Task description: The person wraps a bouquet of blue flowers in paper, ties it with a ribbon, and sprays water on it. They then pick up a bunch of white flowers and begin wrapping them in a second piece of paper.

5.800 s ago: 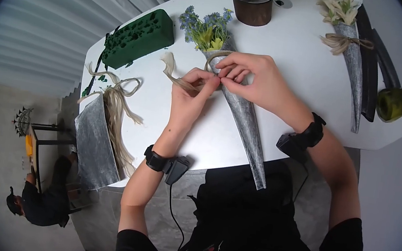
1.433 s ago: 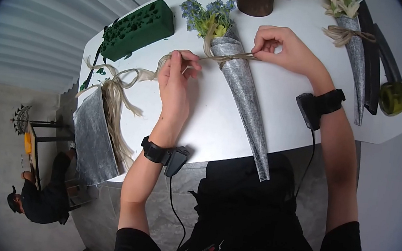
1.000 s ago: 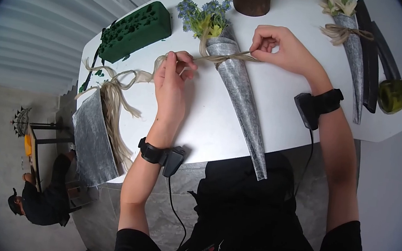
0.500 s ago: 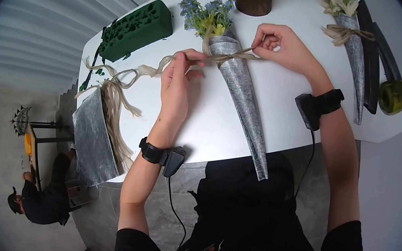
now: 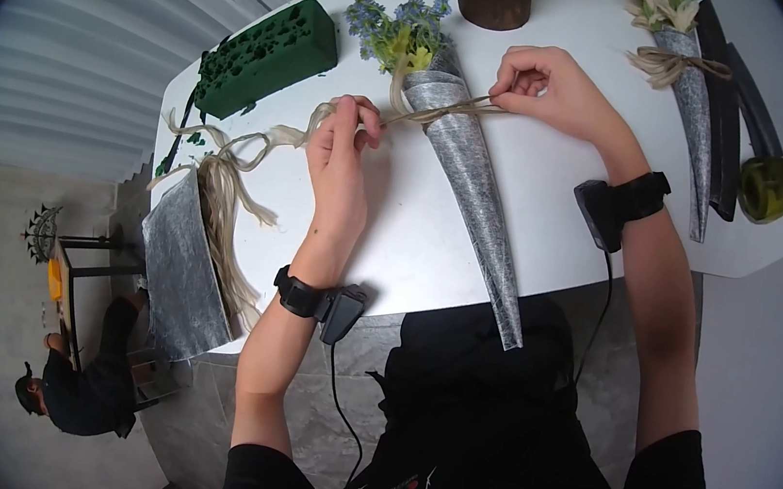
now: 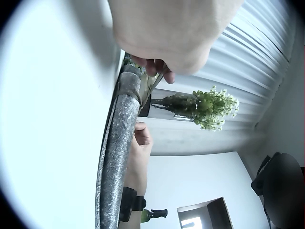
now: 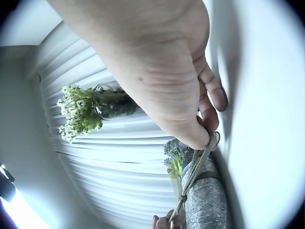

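A grey paper cone holding blue flowers lies on the white table, its tip past the near edge. Raffia circles the cone below its rim and is knotted at the front. My left hand pinches one raffia strand left of the cone. On the other side, my right hand pinches a raffia loop between thumb and forefinger; the loop shows in the right wrist view beside the thumb. Both hands hold the raffia taut across the cone, which neither appears to grip.
Green foam stands at the back left. Nearer are a raffia bundle and grey sheet. A vase stands behind. At right lie a second wrapped cone and a green spray bottle. Another person sits far left.
Earlier, both hands were together at the cone's front; they have since moved apart with the raffia between them. Over the last half second, my left hand has shifted slightly left, away from the knot.
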`<state>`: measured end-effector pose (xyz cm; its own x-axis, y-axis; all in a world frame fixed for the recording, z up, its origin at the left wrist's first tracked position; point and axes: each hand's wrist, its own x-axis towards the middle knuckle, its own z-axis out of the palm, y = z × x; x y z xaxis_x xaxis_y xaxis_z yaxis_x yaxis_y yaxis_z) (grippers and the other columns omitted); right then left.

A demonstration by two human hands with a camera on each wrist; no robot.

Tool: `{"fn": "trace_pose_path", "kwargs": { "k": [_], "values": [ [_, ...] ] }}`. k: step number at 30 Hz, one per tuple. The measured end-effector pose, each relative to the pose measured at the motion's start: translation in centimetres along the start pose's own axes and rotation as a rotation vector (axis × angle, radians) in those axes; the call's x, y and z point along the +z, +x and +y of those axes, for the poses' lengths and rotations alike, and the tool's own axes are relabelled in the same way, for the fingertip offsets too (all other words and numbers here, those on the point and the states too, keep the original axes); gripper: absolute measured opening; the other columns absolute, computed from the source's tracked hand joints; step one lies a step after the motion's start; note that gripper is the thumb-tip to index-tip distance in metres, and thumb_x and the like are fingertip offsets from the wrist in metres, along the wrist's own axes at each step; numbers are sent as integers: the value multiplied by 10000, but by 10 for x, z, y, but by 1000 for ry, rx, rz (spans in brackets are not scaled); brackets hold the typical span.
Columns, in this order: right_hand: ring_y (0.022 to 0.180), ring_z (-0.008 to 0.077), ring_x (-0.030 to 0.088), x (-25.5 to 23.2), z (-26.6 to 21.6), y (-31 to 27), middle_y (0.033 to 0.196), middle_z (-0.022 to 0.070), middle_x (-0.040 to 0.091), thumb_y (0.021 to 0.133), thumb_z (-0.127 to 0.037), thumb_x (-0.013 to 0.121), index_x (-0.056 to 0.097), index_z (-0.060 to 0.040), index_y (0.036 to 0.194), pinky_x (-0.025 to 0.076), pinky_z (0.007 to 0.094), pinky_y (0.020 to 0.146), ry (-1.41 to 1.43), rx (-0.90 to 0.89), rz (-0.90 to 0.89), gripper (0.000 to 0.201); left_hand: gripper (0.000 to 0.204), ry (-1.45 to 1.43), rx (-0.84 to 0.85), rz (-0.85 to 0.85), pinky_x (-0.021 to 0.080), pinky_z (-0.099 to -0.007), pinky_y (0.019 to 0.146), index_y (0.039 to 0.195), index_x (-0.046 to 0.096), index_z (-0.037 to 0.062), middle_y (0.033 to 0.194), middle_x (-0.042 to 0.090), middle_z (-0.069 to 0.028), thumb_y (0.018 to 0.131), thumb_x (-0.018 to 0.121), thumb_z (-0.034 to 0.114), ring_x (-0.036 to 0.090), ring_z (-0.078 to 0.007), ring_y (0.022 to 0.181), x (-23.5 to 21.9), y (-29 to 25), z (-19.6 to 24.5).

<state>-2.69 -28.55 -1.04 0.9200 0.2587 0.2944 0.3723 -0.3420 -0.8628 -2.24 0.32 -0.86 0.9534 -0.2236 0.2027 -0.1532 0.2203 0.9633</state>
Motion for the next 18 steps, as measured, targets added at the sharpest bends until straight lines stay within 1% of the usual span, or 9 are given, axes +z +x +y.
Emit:
{"fn": "trace_pose_path", "kwargs": {
  "k": [5, 7, 9, 10, 11, 12, 13, 16, 18],
  "values": [
    [678, 23, 525, 2, -5, -1, 768, -25, 653, 855, -45, 749, 669, -19, 835, 433, 201, 622, 26, -1, 3, 86, 445, 0, 36, -44, 392, -298, 806, 729, 546, 41, 921, 549, -30, 1092, 458, 282, 486, -140, 874, -1, -1, 3],
    [662, 6, 500, 4, -6, -2, 741, -42, 618, 875, -56, 740, 673, -26, 873, 404, 188, 602, 33, -11, 49, 74, 450, -4, 44, -51, 391, -301, 820, 708, 533, 34, 925, 553, -42, 1090, 452, 258, 491, -147, 891, 0, -3, 6],
    [659, -1, 491, 8, -10, -1, 734, -50, 601, 884, -60, 734, 672, -30, 906, 391, 180, 597, 66, -22, 78, 73, 451, 72, 182, -167, 403, -301, 808, 680, 535, 16, 884, 569, -67, 1078, 443, 208, 519, -159, 862, 1, -6, 12],
    [657, -8, 483, 11, -12, 0, 727, -58, 584, 894, -63, 728, 670, -33, 939, 378, 172, 591, 101, -34, 107, 79, 451, 72, 182, -166, 403, -301, 808, 680, 535, 16, 884, 569, -67, 1078, 443, 208, 519, -159, 862, 2, -7, 13],
    [657, -8, 483, 14, -16, 0, 727, -58, 584, 894, -63, 728, 670, -33, 939, 378, 172, 591, 103, -34, 105, 79, 458, 99, 206, -231, 412, -306, 802, 668, 543, 11, 848, 574, -76, 1074, 443, 198, 533, -165, 840, 2, -9, 14],
    [651, -9, 480, 17, -19, 0, 730, -59, 579, 902, -67, 722, 665, -33, 963, 374, 169, 589, 183, -34, 111, 90, 465, 128, 229, -296, 420, -310, 795, 657, 552, 5, 812, 578, -85, 1070, 443, 188, 546, -172, 818, 2, -10, 16],
    [646, -10, 477, 20, -22, 0, 732, -60, 574, 910, -70, 716, 660, -32, 987, 371, 166, 586, 263, -34, 117, 102, 465, 130, 229, -295, 420, -310, 795, 657, 552, 5, 812, 578, -85, 1070, 443, 188, 546, -172, 818, 3, -12, 18],
    [636, -10, 477, 28, -28, 0, 757, -54, 577, 922, -70, 702, 650, -16, 996, 374, 165, 584, 311, -81, 133, 105, 458, 118, 242, -276, 436, -319, 776, 660, 587, 2, 762, 577, -89, 1060, 440, 168, 557, -177, 774, 6, -17, 22],
    [639, -8, 488, 33, -33, 0, 764, -48, 579, 923, -64, 698, 649, -13, 991, 381, 165, 583, 345, -92, 127, 98, 420, 247, 426, -216, 450, -343, 793, 703, 659, -10, 813, 627, -108, 1034, 458, 153, 564, -194, 838, 3, -18, 21]
  ]
}}
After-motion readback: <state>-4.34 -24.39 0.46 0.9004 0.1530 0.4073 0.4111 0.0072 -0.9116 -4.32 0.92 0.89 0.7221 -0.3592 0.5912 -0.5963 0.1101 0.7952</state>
